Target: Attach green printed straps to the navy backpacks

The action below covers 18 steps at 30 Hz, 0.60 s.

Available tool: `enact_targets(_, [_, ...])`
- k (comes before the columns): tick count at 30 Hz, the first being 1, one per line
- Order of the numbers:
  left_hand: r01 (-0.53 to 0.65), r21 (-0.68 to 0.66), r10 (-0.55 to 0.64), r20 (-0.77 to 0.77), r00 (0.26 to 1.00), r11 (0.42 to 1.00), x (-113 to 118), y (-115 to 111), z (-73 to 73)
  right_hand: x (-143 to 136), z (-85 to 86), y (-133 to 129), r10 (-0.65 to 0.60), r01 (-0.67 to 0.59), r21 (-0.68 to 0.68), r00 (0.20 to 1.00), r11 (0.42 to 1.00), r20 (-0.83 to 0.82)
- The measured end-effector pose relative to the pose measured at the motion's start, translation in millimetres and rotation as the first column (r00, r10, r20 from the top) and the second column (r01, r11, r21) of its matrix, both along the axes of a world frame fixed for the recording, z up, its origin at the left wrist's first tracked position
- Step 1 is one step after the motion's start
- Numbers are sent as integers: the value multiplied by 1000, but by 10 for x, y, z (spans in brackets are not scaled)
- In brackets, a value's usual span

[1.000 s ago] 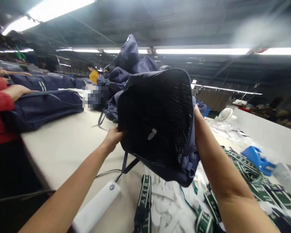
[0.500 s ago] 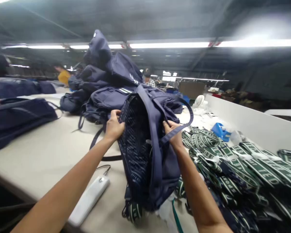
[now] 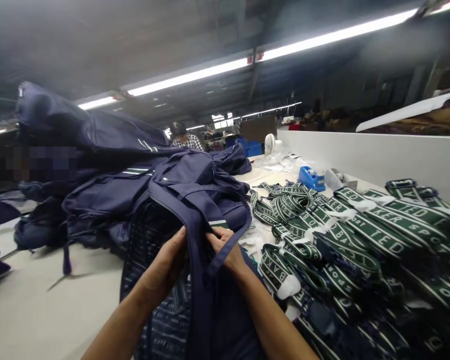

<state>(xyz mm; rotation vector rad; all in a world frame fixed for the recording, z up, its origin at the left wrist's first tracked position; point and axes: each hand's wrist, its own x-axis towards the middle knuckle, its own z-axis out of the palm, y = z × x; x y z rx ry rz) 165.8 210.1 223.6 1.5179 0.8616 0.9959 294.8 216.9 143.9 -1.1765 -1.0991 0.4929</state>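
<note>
A navy bag (image 3: 195, 300) with a patterned lining stands on the table right in front of me. My left hand (image 3: 165, 267) grips its fabric at the top edge, beside a navy strap (image 3: 195, 220). My right hand (image 3: 225, 250) pinches the same strap and edge from the right, fingers closed on the cloth. Both hands nearly touch each other at the bag's opening.
A tall heap of navy bags (image 3: 97, 165) fills the left and middle. Many green-and-white lettered straps (image 3: 345, 235) lie bundled on the right. A blue tape dispenser (image 3: 310, 178), a small white fan (image 3: 270, 144) and a white wall panel (image 3: 378, 157) stand behind. A person sits far back.
The bag has come down from being held up to standing on the table. My hands have drawn together at its top, and my view has swung right and closer.
</note>
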Motion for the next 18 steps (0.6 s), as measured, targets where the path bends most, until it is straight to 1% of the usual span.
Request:
enact_targets(2, [93, -65, -92, 9, 996, 994, 16, -98, 34, 44, -70, 2, 36, -36, 18, 999, 999, 9])
enact_targets(3, [108, -70, -109, -9, 994, 992, 21, -125, 61, 63, -103, 9, 53, -53, 28, 998, 998, 19])
enact_targets(4, [105, -57, -108, -46, 993, 993, 31, -137, 90, 79, -133, 21, 69, -70, 38, 997, 997, 28])
enact_targets(6, [61, -24, -63, -149, 987, 998, 71, -117, 145, 99, -185, 48, 96, -98, 59, 995, 993, 33])
enact_targets(7, [34, -42, -42, -193, 980, 999, 97, -86, 164, 106, -205, 62, 102, -104, 75, 994, 992, 28])
enact_targets(9, [-20, -158, -20, -246, 969, 987, 148, 7, 176, 119, -234, 84, 101, -100, 120, 995, 988, -1])
enact_targets(11, [-88, -281, 4, -288, 957, 956, 176, 122, 152, 134, -251, 96, 105, -99, 155, 994, 983, -32])
enact_targets(12, [-117, -316, 17, -301, 953, 941, 179, 179, 128, 144, -257, 99, 106, -97, 159, 993, 982, -46])
enact_targets(14, [-144, -344, 39, -294, 955, 928, 165, 281, 69, 164, -264, 102, 122, -110, 135, 989, 985, -86])
enact_targets(18, [-119, -339, 34, -248, 968, 933, 55, 417, -40, 193, -279, 115, 162, -153, 65, 972, 986, -169])
